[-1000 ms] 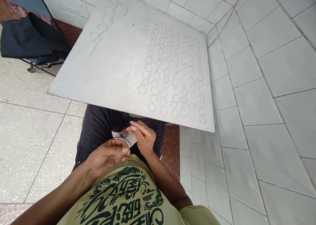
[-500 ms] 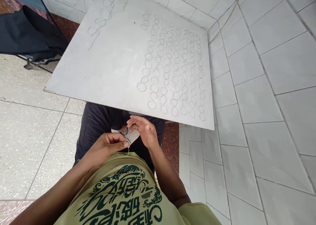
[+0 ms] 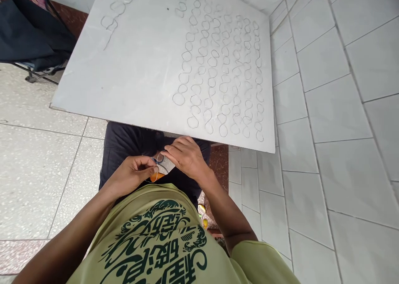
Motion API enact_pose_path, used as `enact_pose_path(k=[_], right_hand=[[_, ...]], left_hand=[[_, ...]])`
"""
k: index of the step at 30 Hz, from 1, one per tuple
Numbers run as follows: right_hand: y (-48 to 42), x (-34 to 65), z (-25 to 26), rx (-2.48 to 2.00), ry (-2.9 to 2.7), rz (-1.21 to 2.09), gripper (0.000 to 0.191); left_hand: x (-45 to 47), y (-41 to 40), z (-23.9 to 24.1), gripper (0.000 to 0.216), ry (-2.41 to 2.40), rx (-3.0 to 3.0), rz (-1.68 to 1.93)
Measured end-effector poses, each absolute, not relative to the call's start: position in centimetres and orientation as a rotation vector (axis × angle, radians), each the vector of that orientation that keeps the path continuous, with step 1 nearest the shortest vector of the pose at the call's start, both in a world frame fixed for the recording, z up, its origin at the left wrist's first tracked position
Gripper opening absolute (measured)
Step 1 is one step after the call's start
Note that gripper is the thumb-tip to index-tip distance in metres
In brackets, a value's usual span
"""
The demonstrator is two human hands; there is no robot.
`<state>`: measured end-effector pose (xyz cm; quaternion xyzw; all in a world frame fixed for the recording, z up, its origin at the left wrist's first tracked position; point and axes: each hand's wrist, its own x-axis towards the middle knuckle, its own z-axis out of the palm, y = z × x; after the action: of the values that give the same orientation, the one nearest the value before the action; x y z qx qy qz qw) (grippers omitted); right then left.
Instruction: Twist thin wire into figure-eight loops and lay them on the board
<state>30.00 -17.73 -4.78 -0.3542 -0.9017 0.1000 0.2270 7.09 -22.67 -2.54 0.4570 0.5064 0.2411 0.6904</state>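
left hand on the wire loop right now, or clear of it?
Touching. Head view: the left hand pinches the thin wire loop between thumb and forefinger; the right hand grips its other end.

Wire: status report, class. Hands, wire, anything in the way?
Left hand and right hand both pinch the wire, curved into a loop, above the lap. Board with rows of wire loops ahead, untouched. Nothing blocks the hands.
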Motion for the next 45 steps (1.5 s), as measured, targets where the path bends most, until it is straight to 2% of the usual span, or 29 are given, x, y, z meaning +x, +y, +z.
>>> enact_pose_path(k=[4,13,17,21,28,36,45], right_hand=[[-18.2,29.7,-5.5,-1.014,-2.479,0.291,0.025],[-20.1,26.9,-5.9,-1.300,-2.323,0.595,0.033],[-19.9,27.3,-5.6,-1.336,-2.130,0.971,0.024],[-18.8,28.9,-4.7,-1.234,-2.061,1.292,0.027],[-19.4,28.2,-5.5,-1.277,-2.021,1.165,0.032],[-19.0,28.8,-5.5,-1.143,-2.422,0.693,0.025],[-18.9,29.3,-6.0,-1.054,-2.420,0.850,0.034]], left_hand=[[7.1,-22.6,-3.5,0.026,1.129,0.896,0.638],[7.5,-22.7,-4.5,0.025,1.155,0.806,0.702],[7.2,-22.7,-4.6,0.025,1.143,0.810,0.691],[6.9,-22.8,-4.6,0.025,1.129,0.888,0.642],[7.8,-23.2,-4.8,0.024,1.203,0.900,0.726],[7.5,-23.5,-5.1,0.025,1.174,0.945,0.639],[7.6,-23.4,-5.2,0.025,1.164,0.933,0.628]])
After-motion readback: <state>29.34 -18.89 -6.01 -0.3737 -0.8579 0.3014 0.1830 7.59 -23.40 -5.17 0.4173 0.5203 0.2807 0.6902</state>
